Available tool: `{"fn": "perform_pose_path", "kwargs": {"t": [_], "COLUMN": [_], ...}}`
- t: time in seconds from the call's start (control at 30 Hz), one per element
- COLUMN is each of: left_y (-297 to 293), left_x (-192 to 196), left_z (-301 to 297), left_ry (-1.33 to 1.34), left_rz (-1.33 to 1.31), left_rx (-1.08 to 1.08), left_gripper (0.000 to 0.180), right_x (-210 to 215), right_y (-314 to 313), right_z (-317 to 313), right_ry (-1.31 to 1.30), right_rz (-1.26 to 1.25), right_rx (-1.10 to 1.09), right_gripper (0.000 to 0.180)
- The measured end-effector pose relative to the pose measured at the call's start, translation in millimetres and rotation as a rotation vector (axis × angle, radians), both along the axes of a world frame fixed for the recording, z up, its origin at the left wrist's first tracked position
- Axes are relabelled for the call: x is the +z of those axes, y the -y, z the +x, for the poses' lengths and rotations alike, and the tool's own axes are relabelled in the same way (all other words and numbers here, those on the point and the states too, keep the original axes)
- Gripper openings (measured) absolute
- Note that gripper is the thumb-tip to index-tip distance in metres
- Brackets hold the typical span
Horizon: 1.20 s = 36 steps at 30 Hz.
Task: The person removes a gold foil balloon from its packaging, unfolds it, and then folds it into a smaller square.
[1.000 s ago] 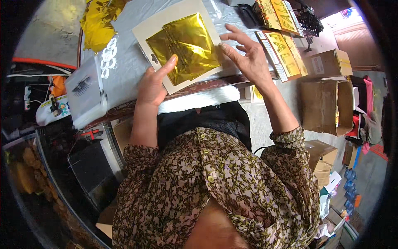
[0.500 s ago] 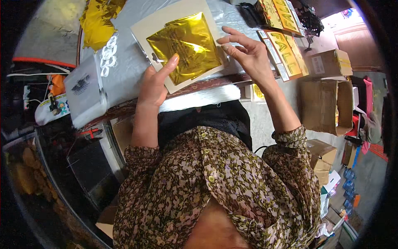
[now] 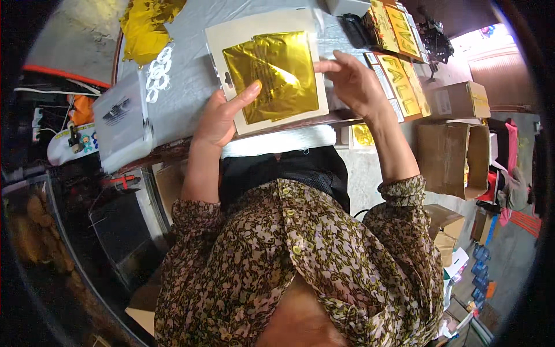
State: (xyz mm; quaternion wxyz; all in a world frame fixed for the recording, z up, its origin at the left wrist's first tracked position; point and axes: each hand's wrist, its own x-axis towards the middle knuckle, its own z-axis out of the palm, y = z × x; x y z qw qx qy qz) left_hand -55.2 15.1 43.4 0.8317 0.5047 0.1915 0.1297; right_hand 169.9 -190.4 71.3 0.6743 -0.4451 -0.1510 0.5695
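My left hand (image 3: pixel 222 118) grips a cream card (image 3: pixel 222 37) by its lower left side, the thumb pressing on the front. Folded gold foil (image 3: pixel 277 75) lies flat against that card, which seems to be in a clear sleeve with a hang hole at its left edge. At the card's right edge is my right hand (image 3: pixel 355 84), its fingers apart and one finger stretched out to touch the edge. The card is above the table's near edge.
On the grey-covered table (image 3: pixel 191 40) are crumpled gold foil (image 3: pixel 147 29), white rings (image 3: pixel 159 75) and a stack of clear bags (image 3: pixel 121 124). Printed gold-lettered packs (image 3: pixel 399 84) lie at the right. Cardboard boxes (image 3: pixel 442 156) stand right of the table.
The card has shifted right and turned more upright in my left hand. My right hand has changed its finger pose, with one finger now straight against the card's edge.
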Motion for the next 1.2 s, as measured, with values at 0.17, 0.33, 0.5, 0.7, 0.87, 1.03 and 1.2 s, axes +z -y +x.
{"fn": "perform_pose_path", "kwargs": {"t": [0.17,0.33,0.5,0.7,0.87,1.03,1.2], "left_y": [-1,-2,-14,-37,-40,-44,-48], "left_x": [0,1,0,-3,-10,-12,-5], "left_z": [-4,-5,-6,-8,-12,-16,-17], "left_ry": [0.037,0.011,0.005,0.02,0.049,0.085,0.029], "left_rz": [0.0,0.009,-0.007,-0.125,-0.023,0.011,0.015], "left_rx": [-0.009,-0.028,-0.059,0.164,0.297,0.324,0.349], "left_gripper": [0.04,0.039,0.043,0.052,0.045,0.044,0.048], "right_x": [-7,-6,-1,-19,-22,-24,-22], "right_y": [-5,-13,-34,-64,-86,-96,-97], "right_z": [-9,-10,-19,-19,-38,-41,-35], "right_ry": [0.12,0.286,0.416,0.439,1.078,1.001,0.635], "right_rz": [-0.043,-0.078,-0.179,-0.169,-0.058,-0.128,-0.065], "right_rx": [-0.036,0.0,-0.025,-0.052,-0.342,-0.407,-0.277], "right_gripper": [0.022,0.021,0.024,0.015,0.021,0.022,0.023]}}
